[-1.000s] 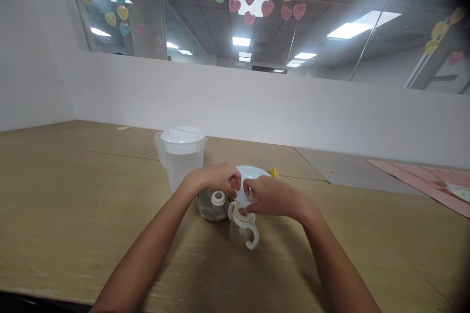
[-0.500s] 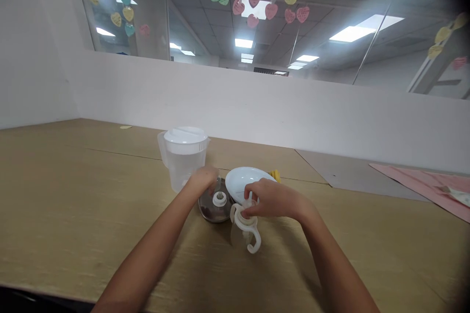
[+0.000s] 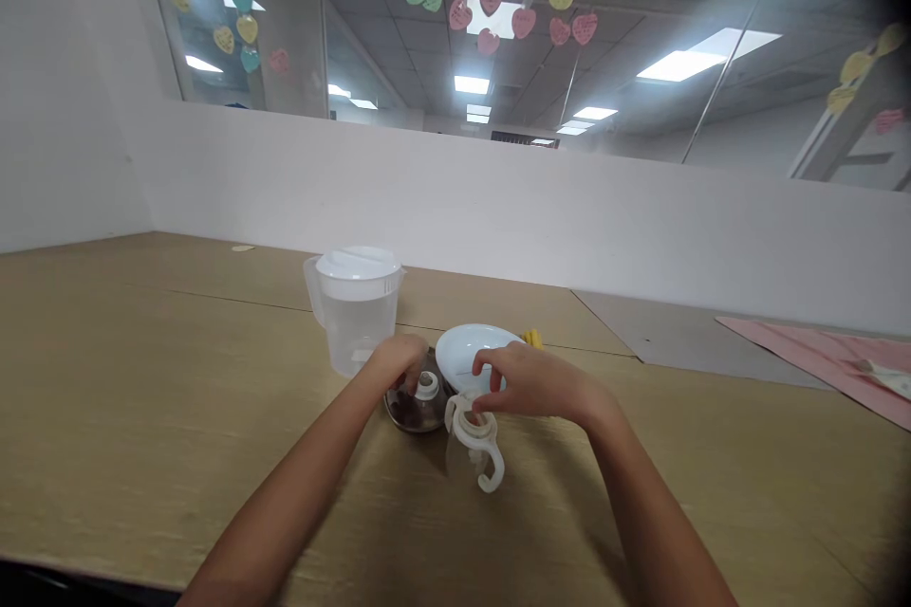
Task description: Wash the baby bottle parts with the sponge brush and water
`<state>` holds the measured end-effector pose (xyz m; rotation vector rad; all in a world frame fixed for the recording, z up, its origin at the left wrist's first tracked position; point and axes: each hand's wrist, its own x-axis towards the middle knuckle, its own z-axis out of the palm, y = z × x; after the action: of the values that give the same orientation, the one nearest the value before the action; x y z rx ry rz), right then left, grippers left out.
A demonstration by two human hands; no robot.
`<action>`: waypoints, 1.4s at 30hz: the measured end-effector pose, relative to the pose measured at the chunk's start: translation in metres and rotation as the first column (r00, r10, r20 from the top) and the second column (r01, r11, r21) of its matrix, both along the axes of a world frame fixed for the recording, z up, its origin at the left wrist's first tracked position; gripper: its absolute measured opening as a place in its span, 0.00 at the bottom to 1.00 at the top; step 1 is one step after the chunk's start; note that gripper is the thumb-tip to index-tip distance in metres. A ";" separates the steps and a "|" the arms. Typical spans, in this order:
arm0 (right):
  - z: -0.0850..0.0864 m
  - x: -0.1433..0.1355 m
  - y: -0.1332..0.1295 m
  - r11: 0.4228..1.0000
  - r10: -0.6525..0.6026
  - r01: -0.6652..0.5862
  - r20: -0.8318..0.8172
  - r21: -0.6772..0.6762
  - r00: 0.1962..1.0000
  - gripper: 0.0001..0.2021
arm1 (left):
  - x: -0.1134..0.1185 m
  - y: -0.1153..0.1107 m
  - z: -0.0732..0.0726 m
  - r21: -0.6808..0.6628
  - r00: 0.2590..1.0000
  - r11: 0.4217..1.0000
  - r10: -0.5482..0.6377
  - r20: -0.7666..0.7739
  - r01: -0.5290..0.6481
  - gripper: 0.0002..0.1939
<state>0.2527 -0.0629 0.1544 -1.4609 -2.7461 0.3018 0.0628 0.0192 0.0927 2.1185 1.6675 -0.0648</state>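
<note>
A clear baby bottle (image 3: 464, 465) with white hooked side handles stands on the table, its mouth uncovered. Just over that mouth is my right hand (image 3: 530, 379), thumb and fingers apart in a C shape, with nothing visible between them. My left hand (image 3: 399, 360) reaches down over a dark metal dish (image 3: 418, 415). Its bent fingertips are closed at the left edge of a white bottle ring (image 3: 426, 386) lying there; the far fingers are hidden. A white bowl (image 3: 470, 341) sits behind the bottle, partly covered by my right hand.
A lidded translucent pitcher (image 3: 360, 303) stands behind my left hand. Something yellow and ridged (image 3: 532, 339) shows past the bowl. Farther right, a pink cloth (image 3: 804, 351) lies across a grey sheet (image 3: 655, 332). A white wall (image 3: 455, 194) bounds the table at the back.
The small clear piece between my right fingers at the bottle mouth no longer shows there, and those fingers have spread. My left hand has lowered toward the white bottle ring.
</note>
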 end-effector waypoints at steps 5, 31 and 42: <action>0.000 0.001 0.000 1.000 0.002 -0.002 0.001 -0.003 1.000 0.21 | 0.011 -0.013 0.015 -0.119 0.992 0.993 -0.006 -0.129 -0.010 0.09; 0.005 -0.003 0.008 0.939 0.149 0.100 -0.652 0.329 0.743 0.11 | 0.004 -0.059 0.080 0.449 0.560 0.886 -0.432 0.707 0.116 0.14; 0.007 -0.001 0.006 0.839 0.148 0.374 -0.827 0.395 0.542 0.10 | 0.032 -0.072 0.075 0.615 0.510 0.787 -0.512 0.691 -0.043 0.18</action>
<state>0.2518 -0.0565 0.1617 -0.9469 -1.7066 0.1400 0.0945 -0.0525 0.1676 2.1610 0.7828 1.3396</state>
